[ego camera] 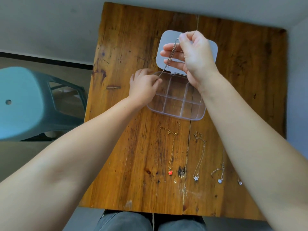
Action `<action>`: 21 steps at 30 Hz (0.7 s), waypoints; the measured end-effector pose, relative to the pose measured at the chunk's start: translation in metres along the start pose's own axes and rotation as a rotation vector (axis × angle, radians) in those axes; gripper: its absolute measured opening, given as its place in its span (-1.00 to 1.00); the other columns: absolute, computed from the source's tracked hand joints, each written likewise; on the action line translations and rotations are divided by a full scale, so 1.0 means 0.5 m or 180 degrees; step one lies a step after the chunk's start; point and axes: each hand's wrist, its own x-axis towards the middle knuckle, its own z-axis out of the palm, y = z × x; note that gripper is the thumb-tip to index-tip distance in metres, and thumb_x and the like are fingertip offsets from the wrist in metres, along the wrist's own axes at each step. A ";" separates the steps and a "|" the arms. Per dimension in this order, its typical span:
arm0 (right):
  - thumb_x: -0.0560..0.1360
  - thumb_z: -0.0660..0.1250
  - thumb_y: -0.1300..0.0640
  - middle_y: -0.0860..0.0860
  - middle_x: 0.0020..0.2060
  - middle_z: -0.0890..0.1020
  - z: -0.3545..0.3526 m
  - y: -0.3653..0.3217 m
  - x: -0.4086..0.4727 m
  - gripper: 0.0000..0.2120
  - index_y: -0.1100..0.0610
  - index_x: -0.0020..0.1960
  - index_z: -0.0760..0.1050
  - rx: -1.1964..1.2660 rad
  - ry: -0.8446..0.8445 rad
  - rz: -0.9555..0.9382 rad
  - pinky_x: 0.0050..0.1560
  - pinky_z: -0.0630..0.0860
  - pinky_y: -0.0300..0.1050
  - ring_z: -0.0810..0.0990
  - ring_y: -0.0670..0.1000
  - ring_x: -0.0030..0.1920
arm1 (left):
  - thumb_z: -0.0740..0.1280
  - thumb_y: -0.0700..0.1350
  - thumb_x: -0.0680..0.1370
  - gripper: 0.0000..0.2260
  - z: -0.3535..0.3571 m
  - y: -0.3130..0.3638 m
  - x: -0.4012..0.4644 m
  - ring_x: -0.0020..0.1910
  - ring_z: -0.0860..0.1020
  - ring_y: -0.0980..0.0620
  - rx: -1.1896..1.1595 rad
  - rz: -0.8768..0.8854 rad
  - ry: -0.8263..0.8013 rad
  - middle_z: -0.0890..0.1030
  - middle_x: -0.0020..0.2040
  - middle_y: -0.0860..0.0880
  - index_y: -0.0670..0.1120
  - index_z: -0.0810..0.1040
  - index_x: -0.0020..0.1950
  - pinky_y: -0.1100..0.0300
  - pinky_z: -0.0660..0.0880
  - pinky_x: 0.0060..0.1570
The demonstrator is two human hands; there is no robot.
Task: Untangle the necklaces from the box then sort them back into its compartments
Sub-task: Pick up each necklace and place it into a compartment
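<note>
A clear plastic box (191,116) with several compartments lies open on the wooden table, its grey lid (211,47) folded back. A silver necklace (168,61) is stretched above the box between both hands. My right hand (191,54) pinches its upper end over the lid. My left hand (144,85) pinches its lower end at the box's far left compartment. Nearer to me lie a gold necklace with a red heart pendant (172,150), a second chain with a clear pendant (199,157) and a silver chain (220,174) partly hidden by my right forearm.
The wooden table (125,147) has a seam down its middle. A teal plastic stool (25,104) stands on the floor to the left. A small pendant (239,182) peeks out beside my right forearm. My knees show below the table's near edge.
</note>
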 end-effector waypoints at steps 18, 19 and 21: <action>0.55 0.23 0.18 -0.02 -0.20 0.65 -0.062 0.102 -0.080 -0.88 0.09 -0.03 0.55 -0.2309 -0.0326 -0.0438 -0.19 0.57 -0.23 0.64 -0.12 -0.21 | 0.26 -0.23 0.51 -0.69 0.002 0.000 -0.127 0.19 0.43 -0.17 -0.0138 0.0258 0.0405 0.46 0.21 -0.22 -0.21 0.42 0.24 -0.03 0.40 0.16; 0.55 0.23 0.18 -0.04 -0.24 0.64 -0.076 0.105 -0.116 -0.89 0.07 -0.05 0.54 -0.2337 -0.0430 -0.0517 -0.22 0.56 -0.26 0.63 -0.17 -0.27 | 0.27 -0.24 0.49 -0.72 0.009 0.011 -0.160 0.13 0.44 -0.18 -0.0160 0.0232 0.0550 0.48 0.16 -0.23 -0.23 0.44 0.19 -0.05 0.41 0.12; 0.55 0.24 0.18 -0.04 -0.24 0.65 -0.099 0.141 -0.191 -0.88 0.07 -0.03 0.55 -0.2638 -0.0756 -0.0543 -0.19 0.56 -0.20 0.63 -0.13 -0.26 | 0.29 -0.26 0.47 -0.79 0.036 0.036 -0.239 0.01 0.47 -0.18 -0.0267 0.0132 0.0675 0.51 0.03 -0.21 -0.24 0.46 0.09 -0.06 0.41 0.01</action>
